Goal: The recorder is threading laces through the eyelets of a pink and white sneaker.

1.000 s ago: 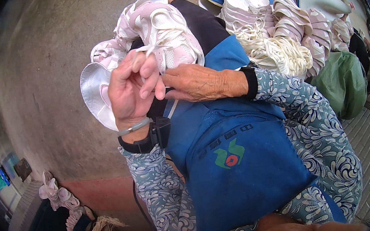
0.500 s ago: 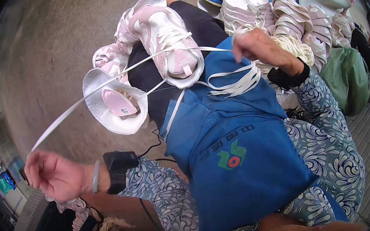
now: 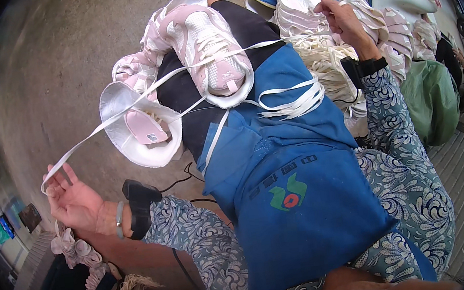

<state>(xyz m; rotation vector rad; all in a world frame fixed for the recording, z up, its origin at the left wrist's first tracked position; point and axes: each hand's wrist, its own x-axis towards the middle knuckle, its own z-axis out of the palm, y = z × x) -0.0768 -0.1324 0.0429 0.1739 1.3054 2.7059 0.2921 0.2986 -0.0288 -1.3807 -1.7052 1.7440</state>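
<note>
A pink and white sneaker upper (image 3: 210, 50) lies across my dark-trousered lap, its partly threaded front pointing away from the apron. One long white shoelace (image 3: 125, 110) runs over it, pulled out to both sides. At the far left, my left hand (image 3: 75, 203) is palm up with the lace at its fingertips, the other fingers loosely curled. My right hand (image 3: 347, 23) has the other stretch of lace at its lower fingers, forefinger raised, over the stacked uppers. Several spare white laces (image 3: 295, 100) lie bundled on my blue apron (image 3: 309, 216).
More pink and white uppers (image 3: 144, 132) hang left of my lap. Stacked uppers (image 3: 300, 14) and cream lace bundles (image 3: 322, 60) stand at the right, by a green bag (image 3: 432, 93). A black cable (image 3: 181, 176) trails below the left uppers.
My right hand has moved up and outward to the right, over the stacks. My left hand has turned palm up and opened its fingers somewhat; the lace curves more loosely near it.
</note>
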